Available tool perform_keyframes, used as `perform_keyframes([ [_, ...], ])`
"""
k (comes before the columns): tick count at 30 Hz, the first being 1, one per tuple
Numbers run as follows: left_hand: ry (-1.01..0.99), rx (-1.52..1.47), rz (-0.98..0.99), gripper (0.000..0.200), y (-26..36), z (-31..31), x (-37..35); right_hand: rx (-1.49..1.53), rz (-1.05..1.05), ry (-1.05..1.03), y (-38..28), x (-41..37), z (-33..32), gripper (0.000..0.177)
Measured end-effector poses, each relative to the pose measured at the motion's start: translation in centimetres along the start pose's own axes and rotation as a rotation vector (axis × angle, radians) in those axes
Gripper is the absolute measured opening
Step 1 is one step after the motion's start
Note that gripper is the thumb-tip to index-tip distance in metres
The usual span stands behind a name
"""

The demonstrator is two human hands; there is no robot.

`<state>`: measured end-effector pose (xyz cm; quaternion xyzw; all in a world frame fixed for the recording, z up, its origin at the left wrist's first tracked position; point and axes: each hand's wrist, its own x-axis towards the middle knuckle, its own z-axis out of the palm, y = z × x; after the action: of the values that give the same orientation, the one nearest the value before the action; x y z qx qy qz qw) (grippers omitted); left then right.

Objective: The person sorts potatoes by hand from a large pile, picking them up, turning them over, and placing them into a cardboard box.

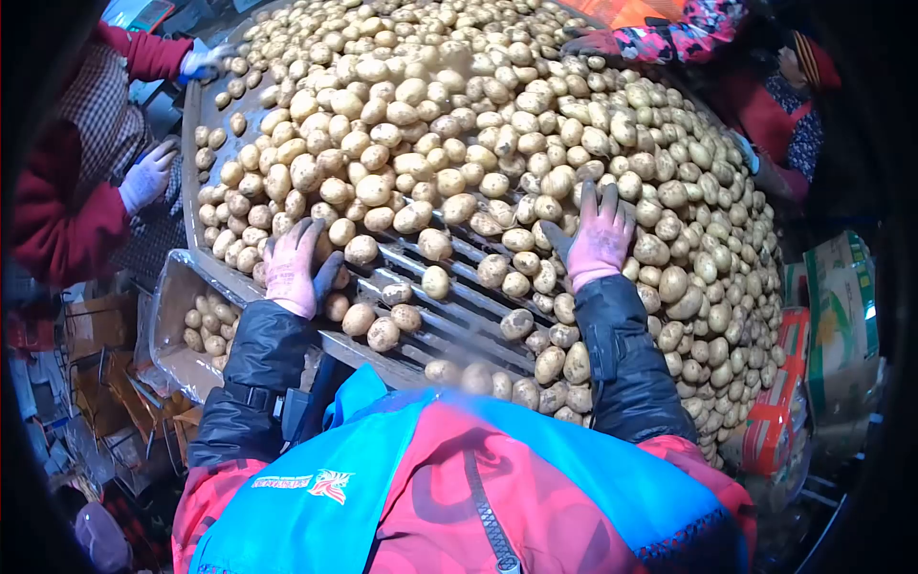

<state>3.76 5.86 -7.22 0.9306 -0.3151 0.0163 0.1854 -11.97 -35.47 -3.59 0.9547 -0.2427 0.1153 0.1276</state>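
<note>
While one left hand [292,268] and one right hand [600,241] touch many potatoes [434,244], both have fingers opened wide.

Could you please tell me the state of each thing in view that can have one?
Left hand, gloved, fingers spread.
Right hand, gloved, fingers spread.
Potatoes, loose, unpeeled, heaped, some dirt-marked.
Slatted table, partly uncovered.
Box, open, holding some potatoes.

So we've got low room over the bare slats [470,333] between our left hand [295,268] and right hand [601,237] (a few loose potatoes [435,282] intrude). The heap [708,244] blocks our right, and a co-worker's glove [205,62] blocks the table's [226,272] far left corner.
</note>
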Motion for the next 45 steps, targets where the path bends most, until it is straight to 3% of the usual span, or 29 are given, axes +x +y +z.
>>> perform_keyframes([
  [3, -0.009, 0.032, 0.003, 0.061, -0.1, 0.2, 0.1, 0.027, 0.000, 0.053, -1.4, 1.9, 1.3, 0.095],
  [5, 0.003, 0.067, 0.010, 0.058, 0.3, 0.1, 0.2, 0.111, 0.079, -0.092, -2.7, 4.0, 1.1, 0.094],
  [11, -0.010, 0.085, 0.012, 0.058, 0.5, 0.2, 0.5, 0.221, 0.072, -0.029, -5.9, 7.5, 3.8, 0.089],
  [13, -0.018, 0.104, 0.009, 0.061, 0.6, 0.0, 0.4, 0.234, 0.200, -0.186, -9.0, 8.5, 1.7, 0.091],
  [19, -0.043, 0.098, -0.006, 0.061, 0.6, 0.0, 0.6, 0.278, 0.100, -0.165, -9.6, 8.3, 2.0, 0.090],
  [21, -0.048, 0.093, -0.005, 0.059, 0.8, -0.3, 0.8, 0.455, -0.031, -0.223, -10.7, 8.0, 1.0, 0.079],
  [23, -0.035, 0.088, -0.001, 0.059, 0.6, -0.1, 0.7, 0.546, -0.144, -0.468, -14.4, 6.9, -0.6, 0.070],
  [25, -0.025, 0.112, -0.004, 0.059, 0.5, 0.1, 0.6, 0.427, -0.272, -0.179, -18.3, 3.8, -1.4, 0.056],
  [26, -0.011, 0.124, -0.010, 0.059, 0.5, 0.2, 0.6, 0.633, -0.291, -0.095, -19.4, 3.0, 0.2, 0.048],
  [29, 0.012, 0.105, 0.001, 0.057, 0.0, 0.6, 0.5, 0.629, -0.311, -0.194, -18.3, 1.5, 0.2, 0.045],
  [33, 0.022, 0.085, 0.006, 0.056, 0.0, 0.5, 0.5, 0.799, -0.461, -0.002, -16.0, -1.7, 0.6, 0.049],
  [35, 0.023, 0.078, -0.001, 0.056, 0.2, 0.4, 0.4, 0.760, -0.430, -0.047, -16.2, -4.3, -0.5, 0.051],
  [37, 0.005, 0.075, -0.019, 0.056, 0.2, 0.4, 0.5, 0.902, -0.478, -0.162, -16.2, -6.5, -1.2, 0.055],
  [39, -0.001, 0.081, -0.033, 0.055, 0.1, 0.4, 0.5, 0.804, -0.477, -0.155, -16.4, -8.2, -1.7, 0.044],
  [41, 0.006, 0.074, -0.023, 0.056, 0.1, 0.4, 0.5, 0.895, -0.529, -0.209, -15.6, -8.4, -2.2, 0.036],
  [45, 0.018, 0.066, -0.019, 0.057, -0.1, 0.6, 0.5, 0.972, -0.405, -0.139, -15.8, -6.6, -3.2, 0.039],
])
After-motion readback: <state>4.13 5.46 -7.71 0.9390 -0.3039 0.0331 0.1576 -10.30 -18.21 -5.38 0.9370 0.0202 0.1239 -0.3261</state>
